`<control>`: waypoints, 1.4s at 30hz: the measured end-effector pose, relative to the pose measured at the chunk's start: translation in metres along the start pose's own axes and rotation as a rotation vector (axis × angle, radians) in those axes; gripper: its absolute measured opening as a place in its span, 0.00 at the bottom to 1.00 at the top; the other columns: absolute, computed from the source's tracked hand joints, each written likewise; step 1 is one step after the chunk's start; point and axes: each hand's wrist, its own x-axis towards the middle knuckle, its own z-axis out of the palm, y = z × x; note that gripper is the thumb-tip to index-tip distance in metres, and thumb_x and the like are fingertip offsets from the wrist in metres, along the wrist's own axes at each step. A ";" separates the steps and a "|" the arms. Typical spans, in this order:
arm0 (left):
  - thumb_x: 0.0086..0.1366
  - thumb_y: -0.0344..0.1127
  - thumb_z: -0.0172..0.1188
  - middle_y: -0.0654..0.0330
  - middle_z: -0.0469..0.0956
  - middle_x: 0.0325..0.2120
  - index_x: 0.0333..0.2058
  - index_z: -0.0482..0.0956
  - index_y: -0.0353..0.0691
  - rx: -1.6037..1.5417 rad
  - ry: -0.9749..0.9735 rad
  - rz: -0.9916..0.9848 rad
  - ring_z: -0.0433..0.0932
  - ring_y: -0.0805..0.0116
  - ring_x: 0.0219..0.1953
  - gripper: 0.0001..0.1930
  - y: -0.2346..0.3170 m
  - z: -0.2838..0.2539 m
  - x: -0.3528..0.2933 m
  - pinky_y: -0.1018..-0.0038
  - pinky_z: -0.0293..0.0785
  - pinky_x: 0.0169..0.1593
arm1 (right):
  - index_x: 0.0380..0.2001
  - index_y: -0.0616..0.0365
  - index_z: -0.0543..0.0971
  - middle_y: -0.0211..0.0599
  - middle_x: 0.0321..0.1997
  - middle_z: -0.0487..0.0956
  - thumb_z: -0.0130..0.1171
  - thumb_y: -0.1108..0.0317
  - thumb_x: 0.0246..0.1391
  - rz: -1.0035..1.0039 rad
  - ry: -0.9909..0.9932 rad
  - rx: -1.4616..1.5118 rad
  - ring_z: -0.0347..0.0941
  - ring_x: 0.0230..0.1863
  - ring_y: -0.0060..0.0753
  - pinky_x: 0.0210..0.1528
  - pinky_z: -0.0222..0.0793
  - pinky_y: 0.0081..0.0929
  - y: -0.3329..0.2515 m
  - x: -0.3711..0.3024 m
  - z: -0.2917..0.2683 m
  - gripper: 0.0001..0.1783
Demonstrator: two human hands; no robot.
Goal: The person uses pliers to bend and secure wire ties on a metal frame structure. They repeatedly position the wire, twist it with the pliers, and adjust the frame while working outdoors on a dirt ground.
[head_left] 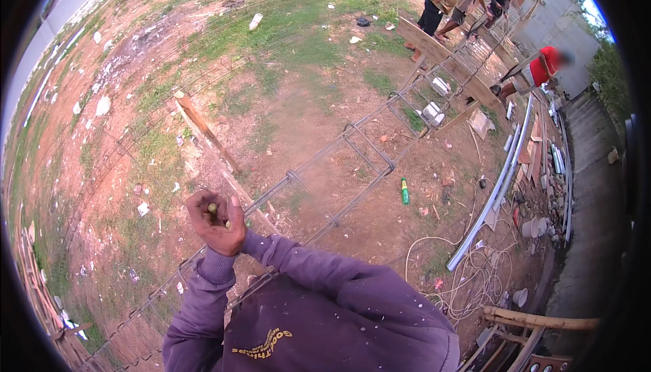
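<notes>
My left hand (215, 226) is closed, its fingers curled round something with small yellowish round ends that I cannot make out. It is beside the upper bar of a long steel rebar cage (288, 177), whose bars and square stirrups run from lower left to upper right. My right forearm (315, 263), in a purple sleeve, crosses over the cage and reaches the same spot. The right hand is mostly hidden behind the left one, so its fingers cannot be made out. The cage passes in front of my body, above the ground.
A wooden stake (203, 131) stands left of the cage. A green bottle (405, 191) lies on the dirt. Further right are metal channels (491, 199), a tangled hose (475, 277) and a bamboo frame (536, 319). Several people work near a plank (447, 60) at the far right.
</notes>
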 end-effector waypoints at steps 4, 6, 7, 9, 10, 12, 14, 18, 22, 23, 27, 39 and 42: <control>0.54 0.27 0.64 0.59 0.68 0.32 0.42 0.63 0.38 -0.036 -0.175 0.479 0.62 0.80 0.23 0.20 0.007 -0.003 -0.031 0.81 0.63 0.32 | 0.41 0.62 0.76 0.41 0.38 0.79 0.60 0.62 0.50 0.032 0.023 0.119 0.76 0.41 0.38 0.43 0.71 0.32 -0.010 -0.032 -0.001 0.18; 0.54 0.28 0.66 0.59 0.69 0.35 0.40 0.65 0.38 -0.201 -0.031 0.223 0.65 0.78 0.25 0.19 0.002 -0.008 -0.019 0.80 0.65 0.35 | 0.40 0.62 0.77 0.43 0.36 0.80 0.61 0.61 0.49 0.011 0.066 0.086 0.77 0.40 0.41 0.42 0.71 0.33 0.002 -0.013 0.008 0.18; 0.55 0.31 0.68 0.60 0.69 0.35 0.39 0.67 0.37 -0.055 0.042 0.129 0.66 0.78 0.26 0.19 -0.007 -0.009 -0.002 0.81 0.65 0.35 | 0.39 0.62 0.77 0.43 0.36 0.80 0.61 0.60 0.49 0.016 0.103 0.030 0.78 0.40 0.43 0.42 0.72 0.34 0.012 0.005 0.012 0.18; 0.55 0.37 0.70 0.62 0.70 0.32 0.38 0.70 0.37 0.042 0.118 0.033 0.68 0.77 0.27 0.19 -0.021 -0.010 0.030 0.82 0.65 0.33 | 0.37 0.60 0.77 0.48 0.31 0.80 0.60 0.58 0.48 0.069 0.199 -0.238 0.79 0.37 0.48 0.36 0.72 0.38 0.033 0.036 0.019 0.17; 0.56 0.39 0.70 0.62 0.70 0.30 0.37 0.71 0.36 0.042 0.140 -0.024 0.68 0.77 0.27 0.19 -0.027 -0.009 0.040 0.81 0.65 0.31 | 0.37 0.60 0.76 0.49 0.31 0.79 0.60 0.58 0.48 0.132 0.229 -0.320 0.79 0.36 0.47 0.36 0.72 0.38 0.038 0.045 0.026 0.18; 0.56 0.43 0.70 0.63 0.70 0.25 0.35 0.72 0.35 0.003 0.136 -0.165 0.68 0.77 0.24 0.20 -0.038 -0.014 0.060 0.81 0.65 0.28 | 0.37 0.60 0.76 0.52 0.31 0.79 0.59 0.58 0.49 0.185 0.300 -0.497 0.79 0.35 0.47 0.34 0.71 0.38 0.036 0.054 0.034 0.18; 0.57 0.45 0.69 0.63 0.68 0.20 0.32 0.73 0.34 -0.062 0.094 -0.355 0.67 0.78 0.21 0.20 -0.045 -0.027 0.067 0.80 0.64 0.25 | 0.38 0.59 0.75 0.50 0.29 0.79 0.64 0.59 0.46 0.116 0.356 -0.402 0.79 0.33 0.42 0.34 0.71 0.38 0.023 0.050 0.033 0.19; 0.55 0.52 0.69 0.64 0.67 0.15 0.26 0.71 0.35 -0.646 -0.585 -0.411 0.67 0.75 0.18 0.24 -0.055 -0.056 0.093 0.76 0.66 0.23 | 0.36 0.64 0.75 0.42 0.26 0.79 0.72 0.67 0.39 0.130 -0.099 -0.086 0.77 0.28 0.34 0.35 0.73 0.34 -0.003 0.065 -0.009 0.21; 0.54 0.50 0.69 0.59 0.73 0.20 0.32 0.73 0.33 -0.255 -0.524 -0.355 0.74 0.70 0.24 0.24 -0.056 -0.054 0.098 0.71 0.74 0.31 | 0.47 0.64 0.72 0.39 0.38 0.80 0.68 0.73 0.42 0.255 -0.275 0.210 0.77 0.38 0.34 0.46 0.72 0.30 0.013 0.086 -0.016 0.27; 0.50 0.43 0.73 0.60 0.75 0.25 0.36 0.73 0.34 -0.080 -0.328 -0.212 0.76 0.72 0.29 0.23 -0.053 -0.046 0.088 0.75 0.75 0.35 | 0.50 0.63 0.70 0.40 0.42 0.79 0.68 0.73 0.43 0.104 -0.154 0.174 0.76 0.41 0.34 0.48 0.71 0.30 0.017 0.084 -0.010 0.29; 0.46 0.27 0.73 0.66 0.70 0.21 0.31 0.65 0.40 0.159 -0.146 -0.149 0.68 0.80 0.24 0.22 -0.030 -0.019 0.025 0.82 0.64 0.28 | 0.56 0.63 0.65 0.50 0.54 0.72 0.69 0.68 0.41 -0.125 0.026 -0.150 0.72 0.52 0.38 0.51 0.69 0.33 0.005 0.031 -0.001 0.37; 0.51 0.20 0.62 0.62 0.66 0.18 0.26 0.60 0.39 -0.010 -0.253 0.304 0.61 0.69 0.18 0.16 -0.012 -0.014 -0.013 0.70 0.61 0.25 | 0.53 0.64 0.66 0.51 0.51 0.73 0.70 0.66 0.40 -0.008 0.064 -0.014 0.73 0.49 0.38 0.50 0.69 0.34 -0.011 -0.018 -0.008 0.36; 0.48 0.26 0.70 0.64 0.71 0.22 0.33 0.65 0.37 -0.050 -0.156 0.416 0.70 0.68 0.23 0.19 -0.011 -0.010 -0.024 0.69 0.67 0.30 | 0.52 0.64 0.66 0.52 0.51 0.74 0.70 0.65 0.40 -0.007 0.083 0.105 0.74 0.49 0.38 0.49 0.70 0.35 -0.014 -0.022 -0.001 0.36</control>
